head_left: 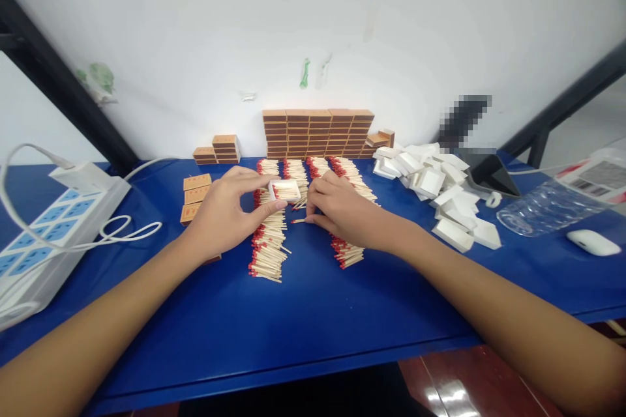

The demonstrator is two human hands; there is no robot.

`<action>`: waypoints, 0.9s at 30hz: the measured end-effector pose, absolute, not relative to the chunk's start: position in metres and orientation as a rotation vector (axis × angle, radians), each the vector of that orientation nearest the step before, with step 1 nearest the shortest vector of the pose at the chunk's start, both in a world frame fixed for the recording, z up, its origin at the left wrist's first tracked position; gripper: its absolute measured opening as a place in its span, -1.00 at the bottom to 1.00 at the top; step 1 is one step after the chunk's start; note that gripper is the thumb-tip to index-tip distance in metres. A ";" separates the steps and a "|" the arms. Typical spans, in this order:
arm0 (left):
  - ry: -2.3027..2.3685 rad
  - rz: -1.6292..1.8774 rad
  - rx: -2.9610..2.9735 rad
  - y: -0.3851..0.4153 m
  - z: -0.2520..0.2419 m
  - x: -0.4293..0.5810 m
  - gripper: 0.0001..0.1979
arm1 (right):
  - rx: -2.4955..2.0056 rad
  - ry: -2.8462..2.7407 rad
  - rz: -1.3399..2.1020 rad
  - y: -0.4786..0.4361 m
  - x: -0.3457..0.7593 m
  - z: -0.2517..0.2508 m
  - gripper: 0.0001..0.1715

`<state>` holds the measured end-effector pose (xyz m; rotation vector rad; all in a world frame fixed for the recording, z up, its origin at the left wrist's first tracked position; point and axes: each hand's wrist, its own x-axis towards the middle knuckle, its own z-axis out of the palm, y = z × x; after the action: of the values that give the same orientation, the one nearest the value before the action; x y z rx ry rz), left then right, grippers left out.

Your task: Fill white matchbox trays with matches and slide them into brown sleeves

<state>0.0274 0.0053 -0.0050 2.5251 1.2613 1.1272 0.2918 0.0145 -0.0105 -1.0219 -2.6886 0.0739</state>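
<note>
My left hand holds a small white matchbox tray between thumb and fingers, just above rows of red-tipped matches laid out on the blue table. A few matches lie inside the tray. My right hand is curled over the matches beside the tray, its fingertips pinched on a single match. More matches stick out below my right wrist.
A wall of stacked brown matchboxes stands at the back against the white wall. A heap of white trays lies right. Brown sleeves lie left of my left hand. A power strip, a plastic bag and a white mouse flank the sides.
</note>
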 end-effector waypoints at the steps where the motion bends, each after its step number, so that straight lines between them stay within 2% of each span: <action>1: 1.258 1.105 2.538 0.006 -0.005 0.026 -0.54 | -0.988 -2.695 0.124 0.014 0.294 -0.008 -0.89; 5: 1.225 1.021 2.591 0.007 -0.005 0.025 -0.54 | -0.897 -2.625 0.294 0.012 0.303 0.008 -0.86; 11: 1.113 1.035 2.565 0.001 -0.006 0.031 -0.59 | -0.931 -2.348 0.148 0.008 0.297 0.016 -0.86; 18: 1.068 1.086 2.482 -0.004 -0.004 0.036 -0.61 | -0.894 -2.309 0.101 0.001 0.283 0.002 -0.90; 27: 1.229 1.121 2.377 -0.002 -0.002 0.033 -0.57 | -0.933 -2.156 0.065 0.008 0.287 0.003 -0.90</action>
<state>0.0329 -0.0017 -0.0024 2.3767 1.2285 1.1210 0.2868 0.0084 0.0028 -0.9332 -2.1563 0.0650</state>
